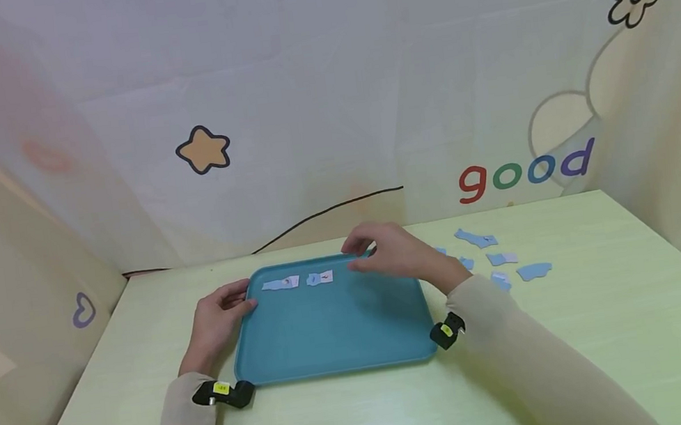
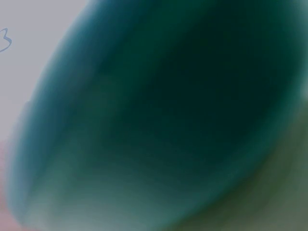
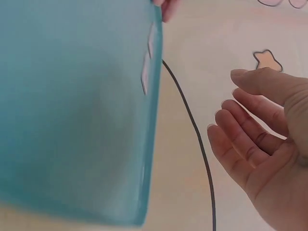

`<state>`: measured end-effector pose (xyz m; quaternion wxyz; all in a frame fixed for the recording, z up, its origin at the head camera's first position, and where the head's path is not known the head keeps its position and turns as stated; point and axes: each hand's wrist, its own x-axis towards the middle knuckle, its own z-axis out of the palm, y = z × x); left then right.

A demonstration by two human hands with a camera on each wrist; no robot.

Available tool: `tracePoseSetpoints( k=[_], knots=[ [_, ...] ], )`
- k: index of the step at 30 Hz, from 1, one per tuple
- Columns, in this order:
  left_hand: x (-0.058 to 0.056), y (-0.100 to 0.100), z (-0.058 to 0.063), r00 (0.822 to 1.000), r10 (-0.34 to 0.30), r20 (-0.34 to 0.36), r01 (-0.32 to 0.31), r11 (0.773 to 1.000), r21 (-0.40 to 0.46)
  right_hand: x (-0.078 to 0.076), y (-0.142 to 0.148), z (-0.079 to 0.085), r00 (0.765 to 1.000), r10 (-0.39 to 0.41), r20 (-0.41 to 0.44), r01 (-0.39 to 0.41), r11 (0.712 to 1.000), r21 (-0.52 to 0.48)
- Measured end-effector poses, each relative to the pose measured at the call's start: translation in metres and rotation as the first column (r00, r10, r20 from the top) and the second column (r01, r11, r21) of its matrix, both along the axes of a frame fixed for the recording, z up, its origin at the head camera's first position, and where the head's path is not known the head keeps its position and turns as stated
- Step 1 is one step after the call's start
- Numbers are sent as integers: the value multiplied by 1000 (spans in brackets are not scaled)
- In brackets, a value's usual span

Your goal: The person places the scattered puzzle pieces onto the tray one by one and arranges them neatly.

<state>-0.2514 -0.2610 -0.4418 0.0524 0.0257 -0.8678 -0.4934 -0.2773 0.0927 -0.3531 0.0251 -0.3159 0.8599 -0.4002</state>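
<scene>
My left hand (image 1: 217, 321) grips the left rim of a blue-green tray (image 1: 330, 340), thumb at the edge. Along the tray's far side lie two joined strips of light-blue and pinkish paper pieces, a longer strip (image 1: 279, 284) and a shorter strip (image 1: 320, 278). Above the tray's far right part hovers my right hand (image 1: 392, 252), fingers loosely bent and apart from the thumb. In the right wrist view, nothing shows between the fingers (image 3: 240, 134) of that hand. The left wrist view is mostly filled by the blurred dark tray (image 2: 144, 120).
Several loose paper pieces lie on the table right of the tray, among them a long piece (image 1: 476, 238), a two-tone piece (image 1: 502, 258) and a plain blue piece (image 1: 534, 271). Some are partly hidden behind the right wrist. A printed cloth (image 1: 315, 103) stands behind the table (image 1: 352, 421).
</scene>
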Motion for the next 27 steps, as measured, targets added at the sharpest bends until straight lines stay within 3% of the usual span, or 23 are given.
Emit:
tracePoseSetpoints(
  k=[7, 16, 27],
  knots=[
    [-1, -2, 3, 1000, -8, -10, 8, 1000, -9, 8, 27, 3, 998, -56, -32, 55, 998, -39],
    [0, -2, 2, 1000, -8, -12, 8, 1000, -8, 12, 62, -2, 992, -127, -11, 126, 991, -52],
    [1, -1, 0, 1000, -9, -8, 9, 1000, -2, 19, 95, -2, 976, -220, 4, 219, 975, 24]
  ],
)
